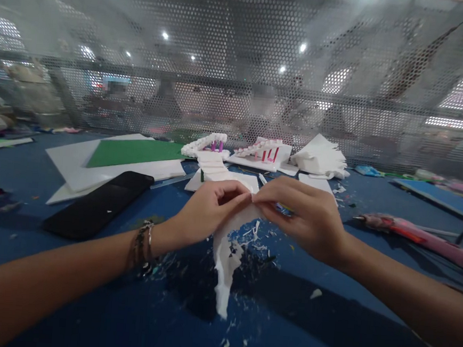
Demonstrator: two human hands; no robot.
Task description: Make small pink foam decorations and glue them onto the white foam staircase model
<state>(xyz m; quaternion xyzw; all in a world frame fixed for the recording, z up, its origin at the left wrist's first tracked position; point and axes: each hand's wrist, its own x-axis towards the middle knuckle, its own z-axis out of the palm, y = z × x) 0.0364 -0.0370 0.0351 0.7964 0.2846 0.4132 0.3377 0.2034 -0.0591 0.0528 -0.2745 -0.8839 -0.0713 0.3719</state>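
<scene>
I'm pinching the paper point(223, 263) by its upper end between left hand point(208, 209) and right hand point(306, 214), fingertips close together, likely for fine control, its ragged tail hanging below them over the desk point(124, 315).

Glaring lamps point(303, 47) are seen through the hazy perforated screen point(222, 39), and dark shadows are cast on the tabletop point(144, 316) in front.
</scene>
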